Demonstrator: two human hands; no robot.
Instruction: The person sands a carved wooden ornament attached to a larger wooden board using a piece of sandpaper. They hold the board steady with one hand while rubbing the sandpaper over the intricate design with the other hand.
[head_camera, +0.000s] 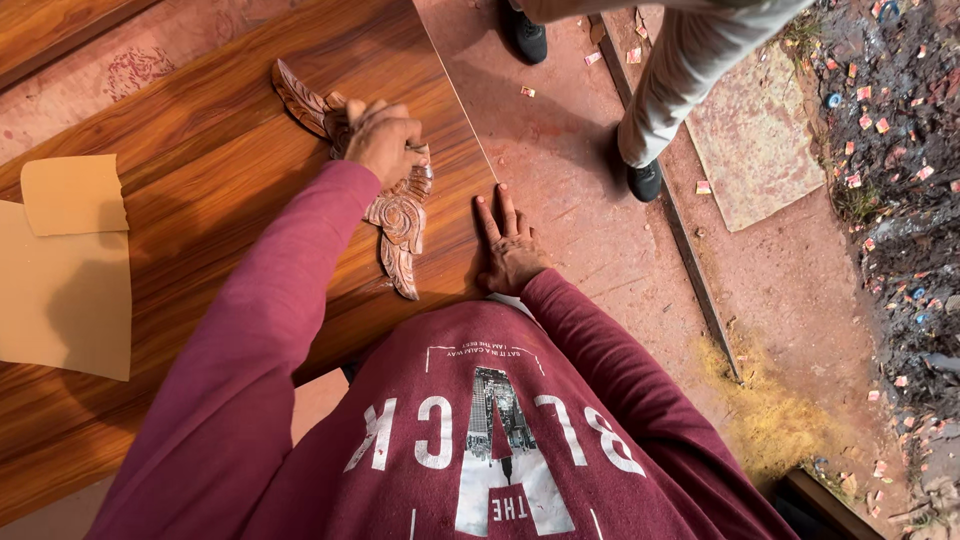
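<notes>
Seemingly sandpaper-pressing left hand (385, 140) atop scrolled wood carving (397, 215)

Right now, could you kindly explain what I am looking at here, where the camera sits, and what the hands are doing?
There is no machine: a person in a maroon sweatshirt works with bare hands, and the single camera is worn on their head, looking down. The left hand presses on a carved wooden ornament lying on a glossy wooden board; whether its fingers grip anything extra is hidden. The right hand rests flat at the board's corner, holding nothing. Tan sheets of paper lie on the board at the left. Another person's legs stand on the dusty reddish floor beyond.
</notes>
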